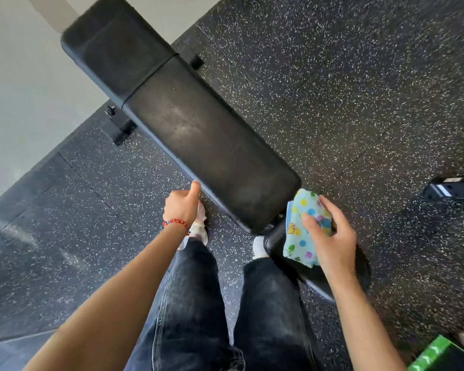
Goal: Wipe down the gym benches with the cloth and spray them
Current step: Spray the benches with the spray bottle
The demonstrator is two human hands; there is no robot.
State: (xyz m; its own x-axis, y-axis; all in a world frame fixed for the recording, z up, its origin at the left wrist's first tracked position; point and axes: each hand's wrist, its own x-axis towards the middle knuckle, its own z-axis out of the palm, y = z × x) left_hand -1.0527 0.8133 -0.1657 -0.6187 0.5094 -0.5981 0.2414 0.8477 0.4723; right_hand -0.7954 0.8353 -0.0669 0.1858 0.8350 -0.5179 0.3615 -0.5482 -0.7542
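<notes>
A black padded gym bench point(198, 140) runs from my feet up toward the upper left, with a separate back pad point(118, 46) at its far end. My left hand point(182, 206) is closed beside the bench's near left edge, thumb up, gripping what looks like a clear spray bottle point(198, 228) that hangs below the fist. My right hand point(330, 236) holds a folded light-blue cloth with coloured dots point(303, 226) by the bench's near right corner, over a lower black pad point(276, 242).
Black speckled rubber flooring point(332, 89) surrounds the bench. A pale wall point(24, 89) stands close on the left. A black metal frame piece point(453, 188) lies at the right edge and a green box point(437, 354) at the bottom right. My legs in dark jeans stand at the bench's end.
</notes>
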